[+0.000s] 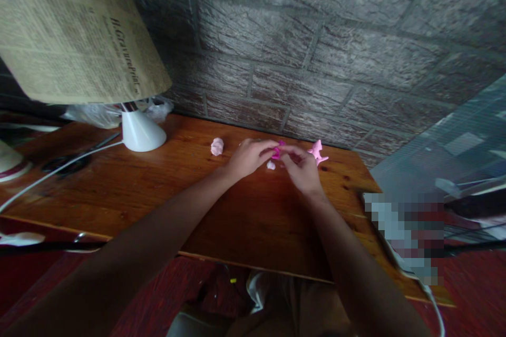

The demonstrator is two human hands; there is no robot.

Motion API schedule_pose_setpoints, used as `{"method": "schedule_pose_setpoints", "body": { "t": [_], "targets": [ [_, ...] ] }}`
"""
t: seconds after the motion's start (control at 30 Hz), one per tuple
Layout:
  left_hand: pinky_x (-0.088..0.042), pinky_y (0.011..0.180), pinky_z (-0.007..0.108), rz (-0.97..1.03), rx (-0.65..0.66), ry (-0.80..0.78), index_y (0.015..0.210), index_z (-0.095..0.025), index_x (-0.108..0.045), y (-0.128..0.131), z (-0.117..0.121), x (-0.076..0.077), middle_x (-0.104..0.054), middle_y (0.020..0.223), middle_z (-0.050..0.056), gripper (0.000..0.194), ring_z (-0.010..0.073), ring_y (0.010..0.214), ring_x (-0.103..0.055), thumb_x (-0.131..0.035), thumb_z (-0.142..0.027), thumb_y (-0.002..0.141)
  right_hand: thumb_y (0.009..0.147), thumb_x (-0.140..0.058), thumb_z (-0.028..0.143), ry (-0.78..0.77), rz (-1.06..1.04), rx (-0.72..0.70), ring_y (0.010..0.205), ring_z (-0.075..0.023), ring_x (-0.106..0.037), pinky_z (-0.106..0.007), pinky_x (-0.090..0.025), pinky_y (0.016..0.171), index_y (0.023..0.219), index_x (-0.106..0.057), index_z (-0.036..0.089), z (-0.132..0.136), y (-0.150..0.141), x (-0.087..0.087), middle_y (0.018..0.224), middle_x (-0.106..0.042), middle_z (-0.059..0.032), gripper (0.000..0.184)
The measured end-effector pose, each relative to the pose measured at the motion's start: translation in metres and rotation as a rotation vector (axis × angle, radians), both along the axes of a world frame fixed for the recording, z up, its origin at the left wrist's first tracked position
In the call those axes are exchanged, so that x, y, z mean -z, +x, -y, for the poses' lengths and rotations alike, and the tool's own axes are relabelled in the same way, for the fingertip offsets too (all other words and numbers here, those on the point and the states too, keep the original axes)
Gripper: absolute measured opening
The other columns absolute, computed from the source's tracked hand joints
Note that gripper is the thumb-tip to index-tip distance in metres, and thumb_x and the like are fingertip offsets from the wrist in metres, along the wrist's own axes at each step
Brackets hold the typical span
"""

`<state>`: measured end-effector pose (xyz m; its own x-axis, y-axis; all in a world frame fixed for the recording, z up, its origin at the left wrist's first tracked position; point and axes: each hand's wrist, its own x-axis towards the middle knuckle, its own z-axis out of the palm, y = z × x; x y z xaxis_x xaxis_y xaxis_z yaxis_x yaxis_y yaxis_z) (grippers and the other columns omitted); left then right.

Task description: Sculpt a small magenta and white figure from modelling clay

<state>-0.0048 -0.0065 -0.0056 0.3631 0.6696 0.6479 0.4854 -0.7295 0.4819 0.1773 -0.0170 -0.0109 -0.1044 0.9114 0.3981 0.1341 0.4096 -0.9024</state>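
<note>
Both hands meet over the far part of the wooden desk (272, 216). My left hand (251, 158) reaches in from the left, its fingertips closed on a small magenta piece of what looks like modelling clay (276, 153). From the other side, my right hand (302, 168) pinches the same piece between thumb and fingers. Just below it lies a small pale pink lump (271, 165). A larger pale pink lump (217, 146) rests left of my left hand. Behind my right hand is a pink pointed shape (317, 152), partly hidden by the fingers.
A lamp with a newsprint shade (90, 37) and white base (143, 130) stands at the left, its white cord (59, 168) crossing the desk. Dark-handled scissors (71, 162) lie beside it. A brick-patterned wall (276, 37) rises behind. A blurred-out device (399, 237) sits at the right edge.
</note>
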Motion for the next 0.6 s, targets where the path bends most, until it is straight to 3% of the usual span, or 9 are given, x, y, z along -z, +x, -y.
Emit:
{"method": "schedule_pose_setpoints", "body": {
  "t": [0.17, 0.3, 0.43, 0.6],
  "targets": [
    [-0.057, 0.084, 0.031, 0.022, -0.002, 0.022, 0.1, -0.019, -0.076, 0.0, 0.0001, -0.0024, -0.08, 0.101, 0.008, 0.015, 0.0206, 0.091, -0.077, -0.063, -0.022, 0.094, 0.076, -0.076, 0.043, -0.155, -0.158, -0.034, 0.086, -0.022, -0.073, -0.036, -0.06, 0.073, 0.102, -0.071, 0.022, -0.0024, 0.0006, -0.001, 0.094, -0.077, -0.0058, 0.033],
    [-0.056, 0.091, 0.032, 0.087, -0.029, 0.02, 0.094, -0.019, -0.076, 0.0007, 0.0012, -0.0051, -0.08, 0.104, 0.007, 0.012, 0.0205, 0.098, -0.075, -0.064, -0.021, 0.093, 0.074, -0.078, 0.04, -0.239, -0.234, -0.042, 0.09, -0.0218, -0.072, -0.036, -0.059, 0.075, 0.1, -0.073, 0.022, -0.0018, -0.0005, -0.0016, 0.096, -0.077, -0.0054, 0.032],
    [-0.056, 0.081, 0.028, 0.071, -0.029, -0.03, 0.095, -0.019, -0.076, 0.0004, 0.0019, -0.0054, -0.081, 0.095, 0.005, 0.011, 0.018, 0.086, -0.076, -0.065, -0.023, 0.092, 0.072, -0.082, 0.037, -0.314, -0.293, -0.069, 0.09, -0.0204, -0.073, -0.035, -0.06, 0.079, 0.098, -0.074, 0.023, -0.0004, -0.0025, -0.0012, 0.095, -0.078, -0.0042, 0.03],
    [-0.055, 0.083, 0.028, 0.072, -0.053, -0.018, 0.094, -0.019, -0.076, 0.0008, 0.0016, -0.0042, -0.081, 0.097, 0.005, 0.01, 0.0182, 0.087, -0.075, -0.067, -0.019, 0.091, 0.072, -0.083, 0.032, -0.433, -0.359, -0.122, 0.086, -0.0189, -0.074, -0.033, -0.06, 0.081, 0.088, -0.076, 0.021, -0.0006, -0.0051, -0.0004, 0.091, -0.079, -0.0048, 0.021]
  ]
}}
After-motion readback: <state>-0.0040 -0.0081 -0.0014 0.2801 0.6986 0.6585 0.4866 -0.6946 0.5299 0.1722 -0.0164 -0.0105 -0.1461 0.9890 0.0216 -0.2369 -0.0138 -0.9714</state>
